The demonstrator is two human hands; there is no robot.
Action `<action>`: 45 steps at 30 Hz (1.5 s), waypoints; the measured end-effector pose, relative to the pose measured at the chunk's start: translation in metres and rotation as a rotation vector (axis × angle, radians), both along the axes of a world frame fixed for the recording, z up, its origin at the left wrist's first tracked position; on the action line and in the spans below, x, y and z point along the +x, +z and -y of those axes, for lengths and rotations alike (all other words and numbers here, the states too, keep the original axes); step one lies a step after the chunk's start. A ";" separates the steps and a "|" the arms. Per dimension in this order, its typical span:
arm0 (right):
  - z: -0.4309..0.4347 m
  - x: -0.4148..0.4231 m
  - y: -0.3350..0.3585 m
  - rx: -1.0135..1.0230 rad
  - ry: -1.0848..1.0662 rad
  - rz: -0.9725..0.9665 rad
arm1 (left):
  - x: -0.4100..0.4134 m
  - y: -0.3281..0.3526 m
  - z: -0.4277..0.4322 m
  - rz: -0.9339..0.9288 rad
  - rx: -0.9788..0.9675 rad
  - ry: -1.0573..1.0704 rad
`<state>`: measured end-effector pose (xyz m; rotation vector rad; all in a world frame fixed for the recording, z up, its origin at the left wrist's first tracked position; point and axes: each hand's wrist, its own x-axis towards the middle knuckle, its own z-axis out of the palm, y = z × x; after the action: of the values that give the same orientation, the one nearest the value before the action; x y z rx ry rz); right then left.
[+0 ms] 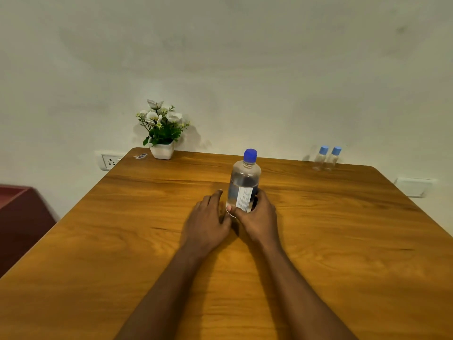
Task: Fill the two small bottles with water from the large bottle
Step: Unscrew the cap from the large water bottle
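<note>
The large clear bottle (244, 180) with a blue cap and a white label stands upright mid-table, water inside. My right hand (257, 217) grips its lower part, thumb across the front and fingers round the right side. My left hand (208, 219) lies flat on the wood just left of the bottle, fingers straight, holding nothing. Two small clear bottles with light-blue caps, one (320, 158) beside the other (332, 158), stand capped side by side at the far right edge, well beyond both hands.
The wooden table (122, 241) runs up to a white wall. A white pot of flowers (162, 128) stands at the far left corner, with a small object (141, 156) beside it. Wall sockets (109, 162) sit left and right. A dark red piece of furniture (22, 217) stands at the left.
</note>
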<state>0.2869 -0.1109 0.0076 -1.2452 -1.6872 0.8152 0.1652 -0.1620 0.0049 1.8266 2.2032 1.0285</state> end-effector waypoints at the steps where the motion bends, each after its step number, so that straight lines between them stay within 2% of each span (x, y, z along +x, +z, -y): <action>1: 0.004 0.004 0.000 0.005 0.004 0.002 | 0.003 0.000 0.004 0.000 -0.003 -0.004; 20: 0.049 0.036 0.001 0.035 0.065 0.032 | 0.018 -0.002 0.040 0.048 -0.007 -0.030; 28: 0.042 0.059 0.014 -0.177 0.233 0.007 | 0.020 0.000 0.042 0.082 0.028 -0.084; 31: 0.040 0.075 0.045 -0.170 0.184 0.004 | 0.022 -0.001 0.042 0.069 0.054 -0.097; 38: 0.028 0.056 0.148 0.275 0.148 0.296 | 0.040 0.001 0.037 0.207 0.075 -0.038; 42: 0.019 0.034 0.177 0.356 0.202 0.629 | 0.044 0.000 0.034 0.208 0.054 0.003; 45: 0.016 0.024 0.183 0.357 0.225 0.802 | 0.043 -0.002 0.033 0.204 0.044 0.021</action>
<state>0.3106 -0.1268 0.1909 -1.2112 -2.5089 0.0862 0.2085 -0.1946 0.0033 1.6364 2.1002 1.2176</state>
